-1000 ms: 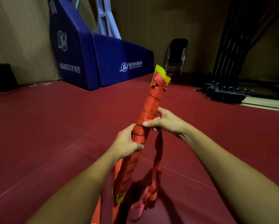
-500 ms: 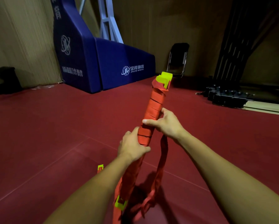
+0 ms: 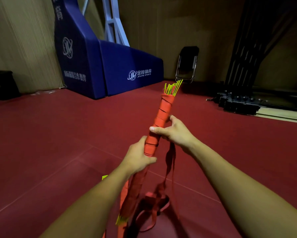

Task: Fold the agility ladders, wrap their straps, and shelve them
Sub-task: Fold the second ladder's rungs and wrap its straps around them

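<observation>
- Head view: the folded ladder bundle was held centrally, tilted toward one o'clock, with yellow rungs fanned at its far end.
- The left hand was curled round its lower part, seemingly to steady it.
- The right hand was clamped just above, thumb across, likely pinning the last turn; the loose strap was left hanging toward six o'clock.

Both hands grip folded agility ladder bundle, tilted up and away. Left hand wraps lower part, right hand higher, thumb across orange strap wraps; loose strap end hangs down. Yellow rungs fan out top. Red floor, blue padded base, folding chair behind.
</observation>
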`<state>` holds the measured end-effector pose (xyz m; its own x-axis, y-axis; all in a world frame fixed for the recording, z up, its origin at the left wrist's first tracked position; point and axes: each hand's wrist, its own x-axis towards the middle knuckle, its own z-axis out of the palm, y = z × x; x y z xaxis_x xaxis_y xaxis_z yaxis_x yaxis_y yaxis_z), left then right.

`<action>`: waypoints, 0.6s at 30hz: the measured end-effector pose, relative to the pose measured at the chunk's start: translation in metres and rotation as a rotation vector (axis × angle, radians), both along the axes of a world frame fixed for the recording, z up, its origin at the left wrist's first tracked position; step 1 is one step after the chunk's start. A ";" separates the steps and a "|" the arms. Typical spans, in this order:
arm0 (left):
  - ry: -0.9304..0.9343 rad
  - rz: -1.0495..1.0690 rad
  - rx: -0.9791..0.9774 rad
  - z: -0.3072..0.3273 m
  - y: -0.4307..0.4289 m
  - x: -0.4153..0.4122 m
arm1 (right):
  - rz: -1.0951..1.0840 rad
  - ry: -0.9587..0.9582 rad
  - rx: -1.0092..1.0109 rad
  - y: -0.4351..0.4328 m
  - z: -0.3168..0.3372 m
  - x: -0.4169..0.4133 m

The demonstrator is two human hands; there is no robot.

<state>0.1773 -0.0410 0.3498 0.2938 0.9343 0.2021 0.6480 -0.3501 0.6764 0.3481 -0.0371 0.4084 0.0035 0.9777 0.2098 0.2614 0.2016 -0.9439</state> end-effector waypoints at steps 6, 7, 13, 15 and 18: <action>-0.070 0.012 -0.034 -0.004 0.005 -0.014 | 0.213 0.067 -0.172 -0.006 -0.001 0.000; -0.094 -0.003 -0.073 -0.004 0.005 -0.016 | 0.238 0.062 -0.170 -0.007 -0.001 0.000; -0.109 0.015 -0.155 0.005 0.007 -0.011 | 0.076 0.101 0.001 0.002 -0.003 -0.004; -0.076 0.009 -0.147 0.004 0.003 -0.007 | 0.051 0.067 0.022 0.005 -0.006 -0.007; -0.022 0.066 -0.097 0.000 0.001 -0.002 | 0.029 0.045 0.028 0.007 -0.011 -0.012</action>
<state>0.1750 -0.0402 0.3493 0.2273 0.9669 0.1158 0.6522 -0.2394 0.7193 0.3359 -0.0298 0.3979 -0.0143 0.9713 0.2374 0.2125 0.2350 -0.9485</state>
